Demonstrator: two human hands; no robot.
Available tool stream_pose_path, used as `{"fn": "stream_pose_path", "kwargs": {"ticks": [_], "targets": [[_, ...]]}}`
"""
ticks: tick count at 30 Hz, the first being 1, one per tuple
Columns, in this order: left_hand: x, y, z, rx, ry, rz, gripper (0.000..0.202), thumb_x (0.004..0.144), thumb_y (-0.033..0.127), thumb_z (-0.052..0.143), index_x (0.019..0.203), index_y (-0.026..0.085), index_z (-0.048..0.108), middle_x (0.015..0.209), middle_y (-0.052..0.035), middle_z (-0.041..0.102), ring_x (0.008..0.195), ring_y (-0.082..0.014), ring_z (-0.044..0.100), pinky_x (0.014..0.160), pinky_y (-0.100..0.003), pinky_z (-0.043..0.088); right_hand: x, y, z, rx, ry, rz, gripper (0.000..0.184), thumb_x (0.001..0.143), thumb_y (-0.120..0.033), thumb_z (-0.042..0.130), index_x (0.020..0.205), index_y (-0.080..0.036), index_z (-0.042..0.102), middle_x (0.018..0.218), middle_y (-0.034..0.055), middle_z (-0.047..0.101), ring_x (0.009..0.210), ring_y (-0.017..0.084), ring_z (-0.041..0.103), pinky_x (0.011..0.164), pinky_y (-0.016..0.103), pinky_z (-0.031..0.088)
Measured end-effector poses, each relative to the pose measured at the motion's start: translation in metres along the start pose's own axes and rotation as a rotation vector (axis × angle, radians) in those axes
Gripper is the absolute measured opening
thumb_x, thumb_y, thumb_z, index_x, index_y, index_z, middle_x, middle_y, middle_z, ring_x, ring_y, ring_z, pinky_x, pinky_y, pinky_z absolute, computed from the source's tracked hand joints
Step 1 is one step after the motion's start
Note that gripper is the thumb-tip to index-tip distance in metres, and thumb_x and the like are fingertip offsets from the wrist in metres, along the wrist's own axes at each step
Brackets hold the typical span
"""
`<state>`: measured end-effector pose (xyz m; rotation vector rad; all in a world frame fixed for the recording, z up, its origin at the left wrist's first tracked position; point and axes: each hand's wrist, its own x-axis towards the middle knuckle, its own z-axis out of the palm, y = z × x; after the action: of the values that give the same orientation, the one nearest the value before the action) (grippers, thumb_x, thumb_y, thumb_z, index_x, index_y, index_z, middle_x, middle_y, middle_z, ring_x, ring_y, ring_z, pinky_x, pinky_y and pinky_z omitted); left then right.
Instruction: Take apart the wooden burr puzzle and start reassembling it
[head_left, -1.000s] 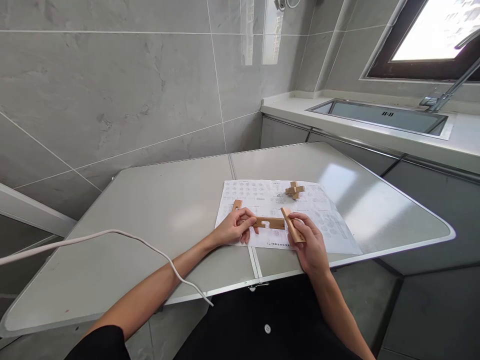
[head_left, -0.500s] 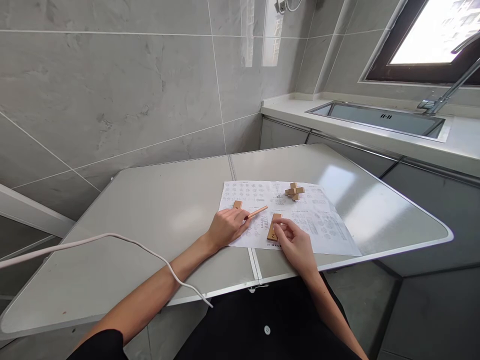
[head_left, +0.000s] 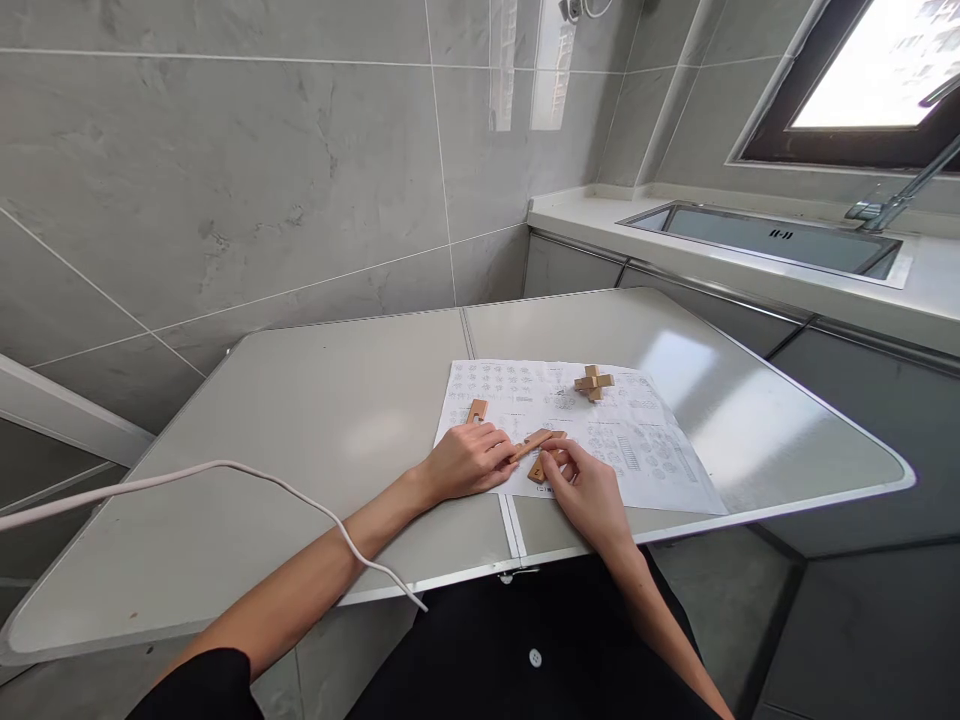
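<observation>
My left hand (head_left: 471, 460) is closed, pinching a narrow wooden puzzle piece (head_left: 532, 444) that points up and to the right. This piece crosses over a wooden puzzle piece with a dark mark (head_left: 536, 473). The fingers of my right hand (head_left: 591, 492) are pinched together on the marked piece, beside the far end of the narrow one. A notched wooden piece (head_left: 477, 411) lies on the printed sheet (head_left: 679, 480), just beyond my left knuckles. Farther back on the sheet stands a small cross-shaped block of interlocked wooden pieces (head_left: 594, 382).
The sheet lies on a pale folding table (head_left: 360, 400) with a seam down its middle. A white cable (head_left: 285, 488) runs over my left forearm. Behind are a grey tiled wall (head_left: 225, 170) and a counter with a sink (head_left: 772, 237) at the right.
My left hand has moved right and slightly nearer, bringing the narrow piece over the marked one. The marked piece has turned a little under my right fingers. More of the notched piece shows.
</observation>
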<state>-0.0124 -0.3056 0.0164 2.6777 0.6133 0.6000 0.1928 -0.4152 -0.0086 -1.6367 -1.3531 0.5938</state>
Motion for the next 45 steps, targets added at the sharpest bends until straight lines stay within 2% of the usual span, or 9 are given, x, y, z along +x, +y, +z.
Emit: {"fn": "stream_pose_path", "kwargs": {"ticks": [9, 18, 23, 27, 30, 33, 35, 39, 45], "targets": [[0.000, -0.005, 0.002, -0.016, -0.065, 0.083, 0.023, 0.105, 0.042, 0.060, 0.108, 0.024, 0.074, 0.103, -0.0115, 0.077, 0.097, -0.0281, 0.071, 0.090, -0.042, 0.055, -0.002, -0.004, 0.002, -0.145, 0.029, -0.008, 0.030, 0.102, -0.050, 0.056, 0.107, -0.025, 0.071, 0.075, 0.0009, 0.074, 0.058, 0.020, 0.061, 0.064, 0.032, 0.042], [0.000, -0.007, 0.003, 0.004, -0.073, 0.092, 0.025, 0.106, 0.045, 0.061, 0.109, 0.025, 0.075, 0.109, -0.0114, 0.077, 0.100, -0.0280, 0.071, 0.092, -0.042, 0.055, -0.003, -0.001, 0.003, -0.242, 0.043, -0.023, 0.028, 0.103, -0.047, 0.054, 0.103, -0.026, 0.072, 0.073, 0.0008, 0.072, 0.058, 0.020, 0.062, 0.059, 0.031, 0.036], [0.000, -0.008, 0.002, 0.042, 0.045, -0.008, 0.029, 0.101, 0.052, 0.068, 0.108, 0.024, 0.074, 0.114, -0.0119, 0.076, 0.115, -0.0328, 0.067, 0.109, -0.053, 0.049, -0.003, 0.000, 0.002, -0.261, 0.028, -0.040, 0.028, 0.104, -0.047, 0.053, 0.106, -0.025, 0.071, 0.075, 0.0011, 0.073, 0.060, 0.020, 0.063, 0.060, 0.031, 0.038], [-0.003, -0.015, 0.005, 0.090, 0.208, -0.183, 0.033, 0.106, 0.047, 0.061, 0.124, 0.020, 0.065, 0.144, -0.0194, 0.062, 0.143, -0.0397, 0.050, 0.120, -0.063, 0.041, -0.003, 0.000, 0.002, -0.273, 0.007, -0.061, 0.027, 0.104, -0.044, 0.054, 0.108, -0.025, 0.072, 0.080, 0.0016, 0.074, 0.063, 0.020, 0.064, 0.063, 0.031, 0.040], [-0.005, -0.020, 0.009, 0.089, 0.244, -0.266, 0.034, 0.107, 0.044, 0.060, 0.131, 0.020, 0.057, 0.154, -0.0208, 0.053, 0.155, -0.0414, 0.040, 0.123, -0.066, 0.040, -0.003, 0.000, 0.001, -0.282, -0.003, -0.082, 0.025, 0.104, -0.041, 0.053, 0.109, -0.026, 0.072, 0.083, 0.0020, 0.074, 0.064, 0.020, 0.063, 0.062, 0.031, 0.041], [-0.005, -0.021, 0.011, 0.055, 0.196, -0.277, 0.033, 0.109, 0.039, 0.055, 0.137, 0.021, 0.052, 0.144, -0.0170, 0.063, 0.154, -0.0374, 0.047, 0.124, -0.063, 0.043, -0.003, 0.001, 0.001, -0.290, -0.007, -0.107, 0.026, 0.104, -0.040, 0.052, 0.113, -0.026, 0.072, 0.091, 0.0026, 0.074, 0.065, 0.019, 0.062, 0.062, 0.031, 0.041], [-0.005, -0.020, 0.011, 0.029, 0.149, -0.262, 0.041, 0.109, 0.039, 0.055, 0.146, 0.022, 0.047, 0.147, -0.0167, 0.063, 0.150, -0.0354, 0.053, 0.124, -0.062, 0.044, -0.003, 0.002, 0.001, -0.294, -0.013, -0.126, 0.027, 0.104, -0.039, 0.052, 0.115, -0.026, 0.072, 0.096, 0.0032, 0.074, 0.063, 0.018, 0.060, 0.062, 0.031, 0.042], [-0.006, -0.016, 0.008, -0.023, 0.047, -0.207, 0.061, 0.106, 0.048, 0.061, 0.157, 0.023, 0.040, 0.171, -0.0197, 0.044, 0.157, -0.0368, 0.046, 0.126, -0.059, 0.045, -0.004, 0.004, 0.002, -0.298, -0.031, -0.161, 0.027, 0.104, -0.038, 0.052, 0.118, -0.026, 0.072, 0.109, 0.0053, 0.074, 0.062, 0.016, 0.060, 0.064, 0.033, 0.045], [-0.005, -0.012, 0.004, -0.064, -0.055, -0.129, 0.076, 0.100, 0.057, 0.069, 0.162, 0.025, 0.041, 0.177, -0.0172, 0.034, 0.164, -0.0398, 0.035, 0.131, -0.062, 0.036, -0.005, 0.005, 0.001, -0.284, -0.083, -0.235, 0.028, 0.106, -0.037, 0.051, 0.125, -0.026, 0.070, 0.129, 0.0081, 0.074, 0.068, 0.018, 0.066, 0.071, 0.036, 0.051]]}}
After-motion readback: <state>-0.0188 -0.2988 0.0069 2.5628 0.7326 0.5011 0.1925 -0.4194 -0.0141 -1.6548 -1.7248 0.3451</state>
